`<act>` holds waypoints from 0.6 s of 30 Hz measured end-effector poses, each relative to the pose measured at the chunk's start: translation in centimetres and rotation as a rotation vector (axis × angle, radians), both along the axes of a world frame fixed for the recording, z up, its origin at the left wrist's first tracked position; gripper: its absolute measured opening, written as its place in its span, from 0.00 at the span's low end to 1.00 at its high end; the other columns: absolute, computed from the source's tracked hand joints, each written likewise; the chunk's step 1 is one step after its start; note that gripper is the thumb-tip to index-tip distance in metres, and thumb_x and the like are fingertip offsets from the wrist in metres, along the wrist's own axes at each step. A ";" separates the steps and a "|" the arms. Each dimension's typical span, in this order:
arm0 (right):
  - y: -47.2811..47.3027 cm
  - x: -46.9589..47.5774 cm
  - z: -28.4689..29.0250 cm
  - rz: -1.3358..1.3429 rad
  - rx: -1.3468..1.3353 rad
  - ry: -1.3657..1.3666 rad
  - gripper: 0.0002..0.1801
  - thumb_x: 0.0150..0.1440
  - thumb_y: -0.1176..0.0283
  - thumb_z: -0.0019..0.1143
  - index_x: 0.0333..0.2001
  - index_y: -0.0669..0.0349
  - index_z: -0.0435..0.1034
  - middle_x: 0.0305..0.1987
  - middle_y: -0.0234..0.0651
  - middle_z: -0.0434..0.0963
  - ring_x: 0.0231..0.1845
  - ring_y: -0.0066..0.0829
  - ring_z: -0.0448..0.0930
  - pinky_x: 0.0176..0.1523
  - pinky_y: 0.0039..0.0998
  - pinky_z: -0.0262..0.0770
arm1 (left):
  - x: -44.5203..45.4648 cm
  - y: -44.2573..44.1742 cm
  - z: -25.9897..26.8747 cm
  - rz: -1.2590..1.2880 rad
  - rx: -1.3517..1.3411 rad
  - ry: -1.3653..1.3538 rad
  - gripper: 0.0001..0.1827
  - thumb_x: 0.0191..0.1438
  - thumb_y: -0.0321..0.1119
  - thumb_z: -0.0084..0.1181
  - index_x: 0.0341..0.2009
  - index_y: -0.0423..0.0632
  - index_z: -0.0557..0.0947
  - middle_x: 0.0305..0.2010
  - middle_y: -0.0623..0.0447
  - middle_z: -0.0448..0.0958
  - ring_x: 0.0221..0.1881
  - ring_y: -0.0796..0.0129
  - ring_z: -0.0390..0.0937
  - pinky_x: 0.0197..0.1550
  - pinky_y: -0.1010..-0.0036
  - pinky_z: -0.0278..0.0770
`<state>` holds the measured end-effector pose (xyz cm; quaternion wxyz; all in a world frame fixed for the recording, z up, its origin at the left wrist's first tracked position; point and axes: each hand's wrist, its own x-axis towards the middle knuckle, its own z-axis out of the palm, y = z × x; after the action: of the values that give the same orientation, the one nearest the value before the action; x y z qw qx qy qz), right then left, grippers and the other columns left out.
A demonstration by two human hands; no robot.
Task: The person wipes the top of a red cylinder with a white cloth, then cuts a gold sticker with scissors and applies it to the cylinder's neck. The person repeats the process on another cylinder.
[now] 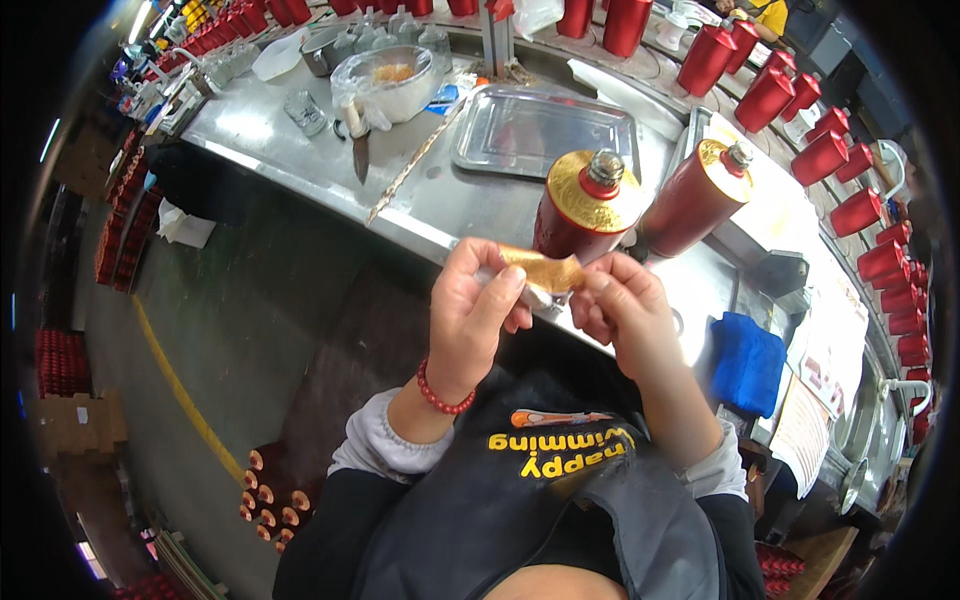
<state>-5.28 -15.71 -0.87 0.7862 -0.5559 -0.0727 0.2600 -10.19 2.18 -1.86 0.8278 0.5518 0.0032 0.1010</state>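
My left hand (480,296), with a red bead bracelet at its wrist, pinches one end of a small gold strip (545,270). At the strip's other end, the fingertips of my right hand (619,296) hold on to it. Something whitish and shiny shows under the strip, partly hidden by my fingers; I cannot tell what it is. Just beyond my hands stands a red bottle with a gold top (592,195), its lower part hidden. Beside it on the right is a second red bottle with a gold top (694,199). Both have clear stoppers.
Behind the bottles lies a clear rectangular tray (547,131) on the steel table (262,142). A knife (361,154), a glass (304,112) and a plastic-lined bowl (390,82) are further left. A blue cloth (748,364) lies at the right. Many red bottles (765,97) line the far side.
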 end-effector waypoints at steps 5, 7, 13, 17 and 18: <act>-0.1 -0.3 0.1 0.024 -0.056 -0.130 0.09 0.61 0.68 0.58 0.35 0.62 0.70 0.24 0.27 0.74 0.22 0.12 0.70 0.25 0.16 0.64 | -0.2 -0.3 -0.1 0.001 0.055 -0.028 0.06 0.62 0.30 0.51 0.40 0.43 0.70 0.34 0.53 0.77 0.24 0.82 0.71 0.27 0.86 0.71; -0.1 -0.2 0.2 0.003 -0.102 -0.231 0.09 0.60 0.69 0.59 0.34 0.62 0.70 0.23 0.26 0.74 0.22 0.12 0.70 0.25 0.16 0.63 | -0.3 -0.4 -0.4 0.010 0.080 -0.041 0.06 0.62 0.30 0.51 0.40 0.42 0.70 0.35 0.52 0.77 0.25 0.82 0.71 0.28 0.86 0.72; -0.4 0.1 1.4 -0.032 -0.421 -0.566 0.08 0.58 0.72 0.60 0.31 0.64 0.70 0.22 0.26 0.73 0.22 0.12 0.69 0.26 0.18 0.63 | 0.0 -0.5 -1.2 0.015 0.111 -0.122 0.07 0.62 0.28 0.51 0.43 0.41 0.70 0.38 0.52 0.76 0.31 0.82 0.70 0.34 0.85 0.72; 0.3 0.6 3.0 -0.098 -0.470 -0.665 0.07 0.56 0.76 0.60 0.29 0.66 0.70 0.21 0.26 0.73 0.23 0.12 0.69 0.28 0.18 0.65 | 1.0 -0.4 -0.4 0.079 0.190 -0.230 0.08 0.61 0.29 0.52 0.43 0.41 0.71 0.38 0.55 0.75 0.34 0.82 0.68 0.38 0.84 0.67; 0.5 0.9 3.4 -0.125 -0.459 -0.674 0.07 0.55 0.76 0.61 0.29 0.67 0.70 0.21 0.27 0.73 0.23 0.12 0.69 0.28 0.18 0.65 | 1.7 0.0 0.0 0.111 0.259 -0.281 0.08 0.61 0.29 0.52 0.43 0.40 0.71 0.38 0.56 0.75 0.35 0.82 0.67 0.40 0.84 0.67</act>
<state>-4.37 -15.21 2.56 0.5881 -0.7743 -0.2323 0.0248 -8.46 2.14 -1.84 0.7355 0.6331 -0.0949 0.2219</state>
